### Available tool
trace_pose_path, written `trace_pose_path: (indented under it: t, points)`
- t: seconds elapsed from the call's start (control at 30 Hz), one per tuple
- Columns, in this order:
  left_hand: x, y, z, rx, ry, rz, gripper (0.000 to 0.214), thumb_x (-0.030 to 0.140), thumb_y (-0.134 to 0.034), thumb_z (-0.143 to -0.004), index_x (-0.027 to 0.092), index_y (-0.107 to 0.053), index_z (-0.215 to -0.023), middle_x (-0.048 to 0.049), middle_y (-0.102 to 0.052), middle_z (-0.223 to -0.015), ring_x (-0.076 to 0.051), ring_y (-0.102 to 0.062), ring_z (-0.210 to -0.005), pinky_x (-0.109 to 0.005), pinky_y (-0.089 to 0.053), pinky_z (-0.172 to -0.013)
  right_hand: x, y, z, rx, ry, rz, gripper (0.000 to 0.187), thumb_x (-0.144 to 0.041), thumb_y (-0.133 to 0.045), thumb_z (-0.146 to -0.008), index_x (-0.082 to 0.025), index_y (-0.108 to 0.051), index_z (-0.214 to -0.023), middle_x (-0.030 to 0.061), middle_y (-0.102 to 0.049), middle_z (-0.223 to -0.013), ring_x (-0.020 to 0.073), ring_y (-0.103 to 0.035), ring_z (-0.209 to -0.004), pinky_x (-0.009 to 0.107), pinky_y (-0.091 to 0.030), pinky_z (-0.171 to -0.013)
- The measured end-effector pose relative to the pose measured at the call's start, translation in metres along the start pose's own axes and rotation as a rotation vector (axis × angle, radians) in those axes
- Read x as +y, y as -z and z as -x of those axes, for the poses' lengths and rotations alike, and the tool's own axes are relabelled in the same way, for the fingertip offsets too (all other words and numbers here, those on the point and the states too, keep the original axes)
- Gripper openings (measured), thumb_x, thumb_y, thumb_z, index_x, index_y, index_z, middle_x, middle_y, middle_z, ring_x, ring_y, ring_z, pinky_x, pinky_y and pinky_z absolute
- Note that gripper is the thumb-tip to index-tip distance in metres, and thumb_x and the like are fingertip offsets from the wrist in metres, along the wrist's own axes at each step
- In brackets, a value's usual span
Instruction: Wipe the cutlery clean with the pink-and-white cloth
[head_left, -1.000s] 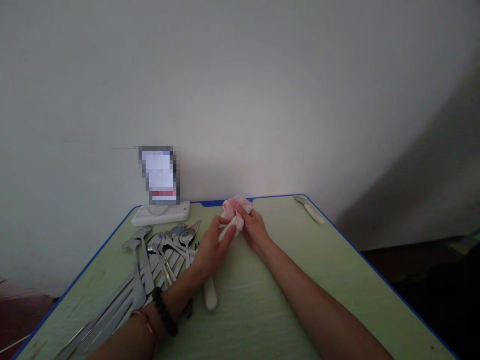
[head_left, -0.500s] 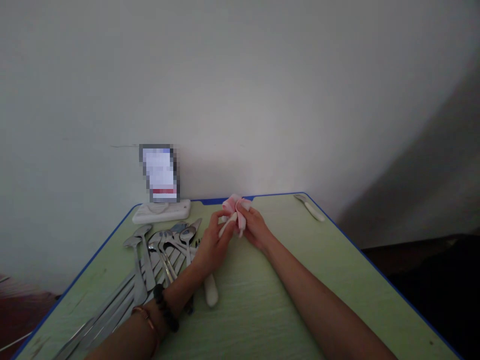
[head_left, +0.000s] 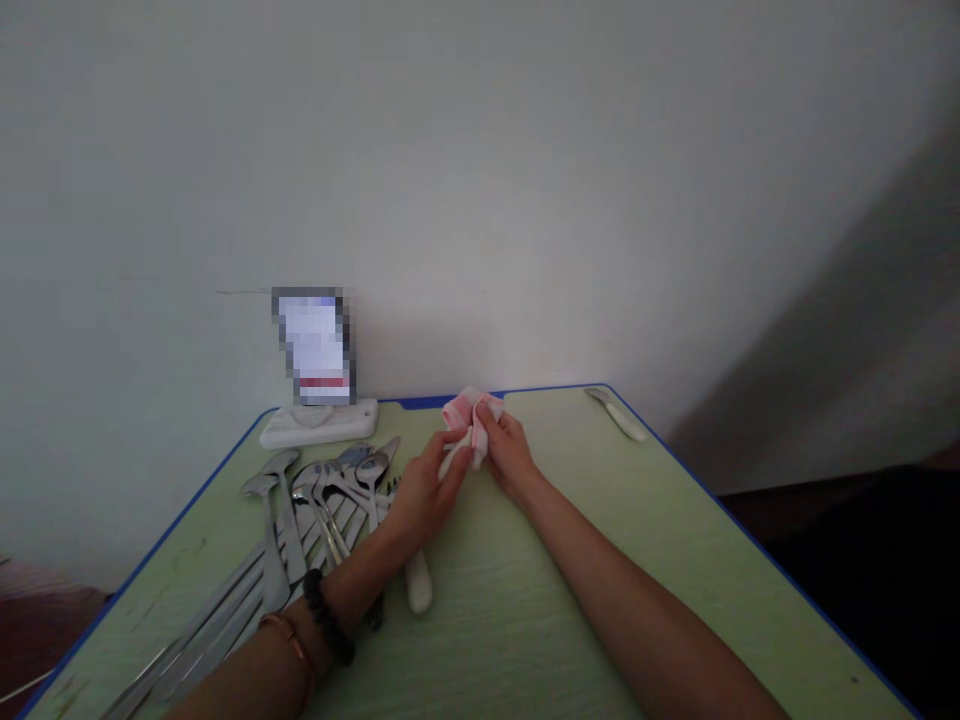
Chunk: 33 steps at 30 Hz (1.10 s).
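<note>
My left hand (head_left: 424, 492) is closed round a white-handled utensil (head_left: 418, 588); its handle sticks out below the wrist and lies toward me. My right hand (head_left: 508, 452) is closed on a bunched pink and white cloth (head_left: 463, 413), which is pressed round the far end of that utensil. The utensil's head is hidden inside the cloth. Both hands meet over the far middle of the green table (head_left: 525, 600).
A pile of several steel spoons and forks (head_left: 315, 500) lies left of my left arm. A white stand with a blurred screen (head_left: 315, 380) is at the table's far left by the wall. Another white-handled utensil (head_left: 619, 413) lies at the far right corner.
The hands stay joined on the cloth and utensil, with only small shifts of the fingers and cloth. The view has drifted slightly.
</note>
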<state>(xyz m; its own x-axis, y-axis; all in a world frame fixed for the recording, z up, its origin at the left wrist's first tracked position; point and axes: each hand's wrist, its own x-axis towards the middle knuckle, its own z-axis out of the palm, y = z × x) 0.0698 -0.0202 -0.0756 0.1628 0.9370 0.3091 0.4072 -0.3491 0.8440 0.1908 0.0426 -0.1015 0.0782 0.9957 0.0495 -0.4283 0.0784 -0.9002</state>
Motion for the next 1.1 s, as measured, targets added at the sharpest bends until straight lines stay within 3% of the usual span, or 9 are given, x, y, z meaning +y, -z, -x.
trace_pose_path:
  t: [0.2, 0.3, 0.43, 0.53, 0.7, 0.87, 1.0, 1.1]
  points:
    - [0.004, 0.0, 0.001, -0.045, -0.032, -0.014, 0.033, 0.037, -0.042, -0.088, 0.016, -0.051, -0.112, -0.006, -0.069, -0.085, -0.019, -0.064, -0.076, -0.028, -0.044, -0.07, 0.005, 0.002, -0.001, 0.124, 0.019, 0.029, 0.04, -0.056, -0.06, -0.069, -0.017, -0.057, -0.06, -0.0035, -0.054, -0.05, 0.0099, -0.044, -0.049, 0.022, -0.032, -0.047]
    - [0.006, 0.001, 0.002, -0.046, -0.036, -0.015, 0.034, 0.036, -0.042, -0.088, 0.015, -0.052, -0.113, -0.0048, -0.067, -0.081, -0.018, -0.061, -0.071, -0.026, -0.043, -0.066, 0.001, 0.001, -0.003, 0.156, -0.024, -0.083, 0.041, -0.058, -0.06, -0.069, -0.018, -0.057, -0.062, -0.003, -0.056, -0.053, 0.0108, -0.048, -0.05, 0.023, -0.036, -0.049]
    - [0.004, 0.001, 0.003, -0.014, -0.029, 0.037, 0.035, 0.037, -0.042, -0.088, 0.015, -0.052, -0.114, -0.0005, -0.061, -0.069, -0.014, -0.056, -0.061, -0.023, -0.04, -0.058, -0.008, 0.0, -0.007, 0.048, -0.063, -0.375, 0.038, -0.055, -0.061, -0.071, -0.019, -0.063, -0.08, 0.0013, -0.068, -0.076, 0.0147, -0.061, -0.073, 0.026, -0.048, -0.067]
    - [0.001, 0.0, 0.001, 0.032, 0.002, 0.098, 0.037, 0.038, -0.041, -0.089, 0.015, -0.051, -0.116, 0.0021, -0.057, -0.063, -0.012, -0.052, -0.055, -0.021, -0.039, -0.054, -0.013, 0.001, -0.006, -0.067, -0.114, -0.448, 0.033, -0.048, -0.061, -0.075, -0.019, -0.064, -0.089, 0.0029, -0.07, -0.089, 0.0148, -0.063, -0.087, 0.026, -0.049, -0.076]
    - [-0.002, -0.001, -0.002, 0.058, 0.011, 0.109, 0.038, 0.04, -0.044, -0.087, 0.015, -0.052, -0.114, 0.0007, -0.06, -0.066, -0.013, -0.055, -0.059, -0.023, -0.043, -0.058, -0.015, 0.003, -0.001, -0.082, -0.247, -0.502, 0.011, -0.024, -0.055, -0.08, -0.017, -0.063, -0.081, -0.001, -0.069, -0.073, 0.0101, -0.061, -0.064, 0.02, -0.05, -0.061]
    - [0.0, -0.001, -0.003, 0.073, 0.023, 0.127, 0.038, 0.042, -0.047, -0.085, 0.016, -0.054, -0.111, -0.0006, -0.062, -0.068, -0.015, -0.058, -0.061, -0.025, -0.044, -0.06, -0.015, 0.003, -0.001, -0.105, -0.311, -0.497, 0.019, -0.005, -0.045, -0.07, -0.015, -0.061, -0.068, -0.0019, -0.063, -0.058, 0.0098, -0.056, -0.054, 0.02, -0.048, -0.056]
    - [0.002, -0.001, -0.003, 0.059, 0.042, 0.123, 0.038, 0.042, -0.046, -0.086, 0.017, -0.05, -0.114, 0.001, -0.06, -0.066, -0.014, -0.056, -0.058, -0.025, -0.043, -0.059, -0.016, 0.003, -0.001, -0.114, -0.322, -0.543, 0.02, -0.011, -0.04, -0.072, -0.016, -0.06, -0.071, -0.0004, -0.063, -0.058, 0.0126, -0.055, -0.053, 0.026, -0.05, -0.061]
    - [0.002, 0.0, -0.003, 0.045, 0.048, 0.082, 0.038, 0.04, -0.044, -0.087, 0.017, -0.048, -0.117, 0.0003, -0.062, -0.069, -0.014, -0.056, -0.057, -0.024, -0.042, -0.057, -0.021, 0.002, 0.003, -0.185, -0.327, -0.546, 0.028, -0.03, -0.037, -0.082, -0.016, -0.061, -0.081, 0.0033, -0.066, -0.066, 0.0173, -0.06, -0.062, 0.034, -0.051, -0.067]
